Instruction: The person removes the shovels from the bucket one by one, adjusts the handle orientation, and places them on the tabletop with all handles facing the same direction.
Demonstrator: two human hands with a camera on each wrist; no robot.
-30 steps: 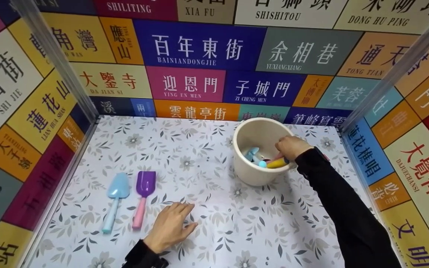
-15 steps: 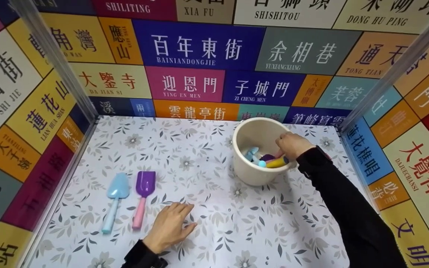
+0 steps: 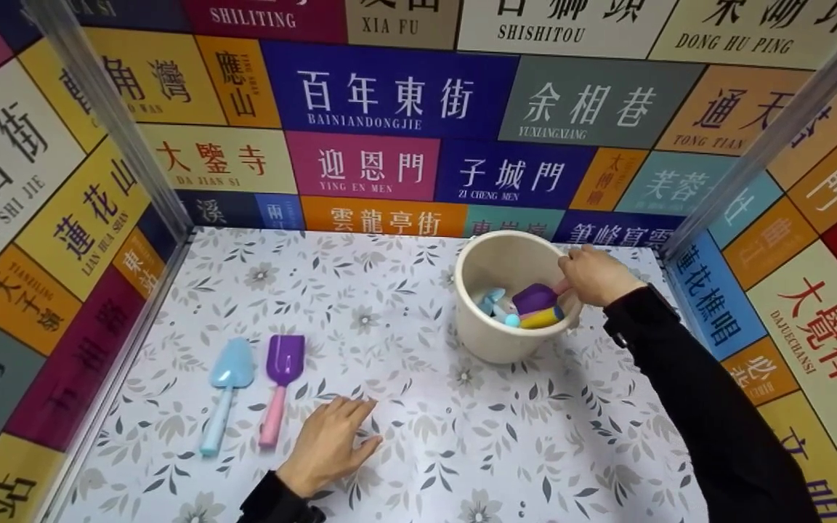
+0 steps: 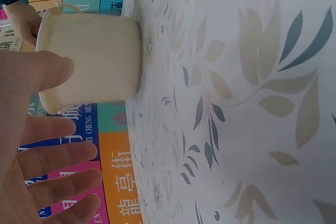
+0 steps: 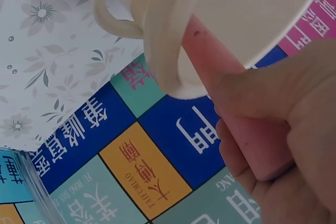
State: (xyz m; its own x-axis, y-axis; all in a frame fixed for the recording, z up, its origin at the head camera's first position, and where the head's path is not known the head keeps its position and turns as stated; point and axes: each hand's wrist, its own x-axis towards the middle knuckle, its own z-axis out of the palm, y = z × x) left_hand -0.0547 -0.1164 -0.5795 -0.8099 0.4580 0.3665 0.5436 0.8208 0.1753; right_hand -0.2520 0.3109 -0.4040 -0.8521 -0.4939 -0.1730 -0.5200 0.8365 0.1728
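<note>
My right hand grips the pink handle of a toy shovel at the bucket's right rim. Its purple blade shows inside the cream bucket, above other toys. Among these are a yellow-and-blue piece and a light blue piece; their kinds are unclear. My left hand holds nothing, fingers spread and relaxed, low over the tabletop. To its left lie a purple shovel with a pink handle and a light blue trowel, side by side.
A white tabletop with a leaf pattern lies under everything. Colourful sign-covered panels wall it in at the back and both sides. A loop handle sticks out from the bucket's side.
My right hand has drawn slightly up and right, and the purple blade has risen into clear sight inside the bucket. The left hand and the two tools on the table stay put.
</note>
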